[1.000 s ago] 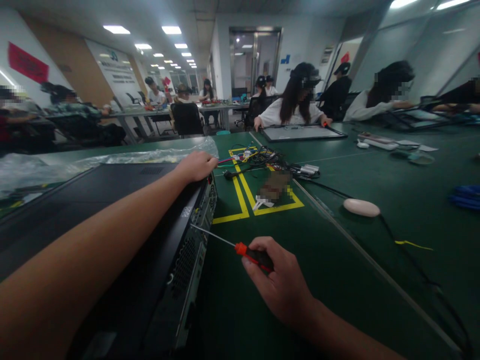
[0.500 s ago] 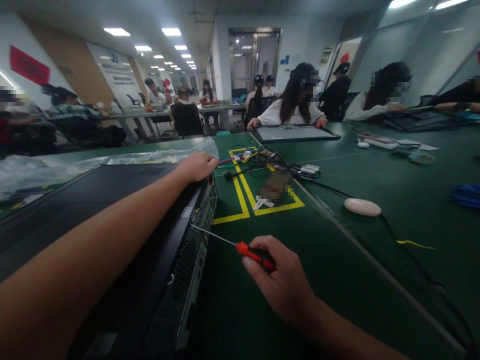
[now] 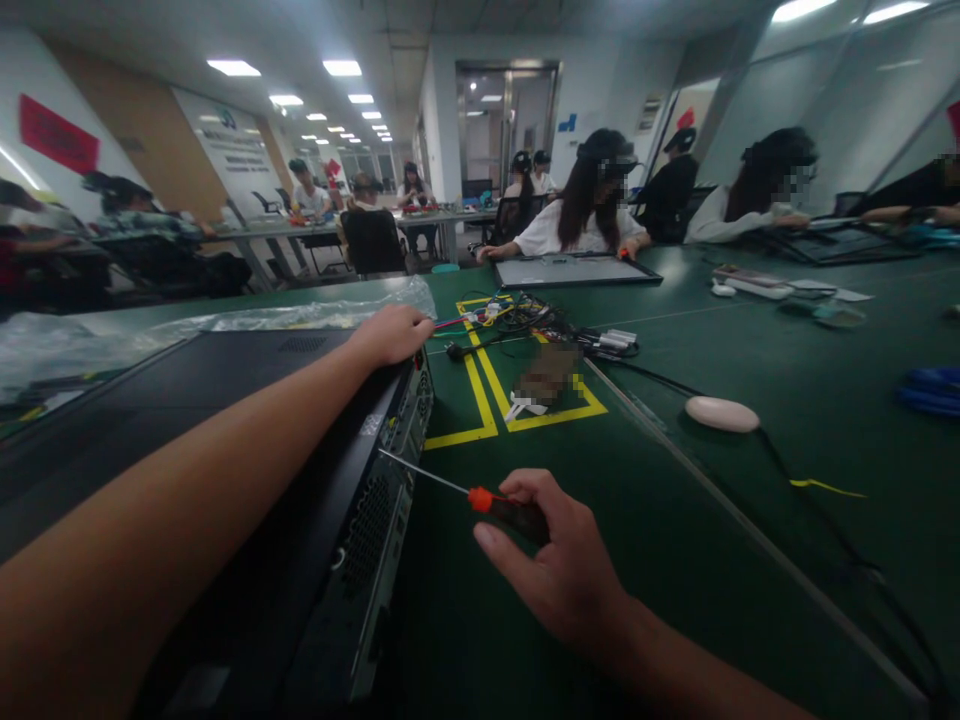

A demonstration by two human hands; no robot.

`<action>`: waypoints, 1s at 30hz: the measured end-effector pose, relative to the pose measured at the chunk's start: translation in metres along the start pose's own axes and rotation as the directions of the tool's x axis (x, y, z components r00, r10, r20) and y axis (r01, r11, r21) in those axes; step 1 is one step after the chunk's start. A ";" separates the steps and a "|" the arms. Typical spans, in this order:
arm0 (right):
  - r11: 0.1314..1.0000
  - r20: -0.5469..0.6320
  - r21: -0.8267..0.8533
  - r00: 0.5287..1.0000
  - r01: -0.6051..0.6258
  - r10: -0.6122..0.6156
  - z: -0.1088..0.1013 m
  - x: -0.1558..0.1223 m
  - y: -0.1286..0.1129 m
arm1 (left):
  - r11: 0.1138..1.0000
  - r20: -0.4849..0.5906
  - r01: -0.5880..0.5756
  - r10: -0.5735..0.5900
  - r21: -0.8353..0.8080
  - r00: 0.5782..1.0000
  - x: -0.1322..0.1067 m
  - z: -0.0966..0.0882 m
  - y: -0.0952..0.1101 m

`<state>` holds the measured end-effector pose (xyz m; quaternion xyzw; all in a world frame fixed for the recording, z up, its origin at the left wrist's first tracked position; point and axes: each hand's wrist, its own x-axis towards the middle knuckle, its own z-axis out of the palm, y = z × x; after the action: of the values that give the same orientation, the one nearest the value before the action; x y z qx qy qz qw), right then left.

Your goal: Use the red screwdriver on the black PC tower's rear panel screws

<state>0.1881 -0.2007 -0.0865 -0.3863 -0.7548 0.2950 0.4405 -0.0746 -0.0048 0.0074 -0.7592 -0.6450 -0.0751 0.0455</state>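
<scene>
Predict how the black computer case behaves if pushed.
Likely stiff: the black computer case has flat faces. Probably heavy to slide, given its bulk and metallic-looking vented panel. Unlikely to tip, lying broad side down on the green table.

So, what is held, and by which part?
Right hand: a red-and-black screwdriver, by its handle. Left hand: resting on a flat black computer case.
</scene>
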 end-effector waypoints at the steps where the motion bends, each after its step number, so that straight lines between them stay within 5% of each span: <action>1: 1.000 0.005 0.000 1.000 0.000 0.000 0.000 -0.001 0.001 | 1.000 0.002 -0.002 0.002 -0.004 1.000 0.000 0.000 0.000; 30: 0.999 0.044 -0.036 0.999 0.026 -0.024 -0.003 0.000 0.003 | 0.999 -0.029 0.010 -0.011 -0.051 1.000 0.000 0.003 -0.002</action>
<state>0.1916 -0.1991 -0.0873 -0.3782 -0.7743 0.2841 0.4203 -0.0764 -0.0037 0.0044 -0.7555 -0.6461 -0.1027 0.0353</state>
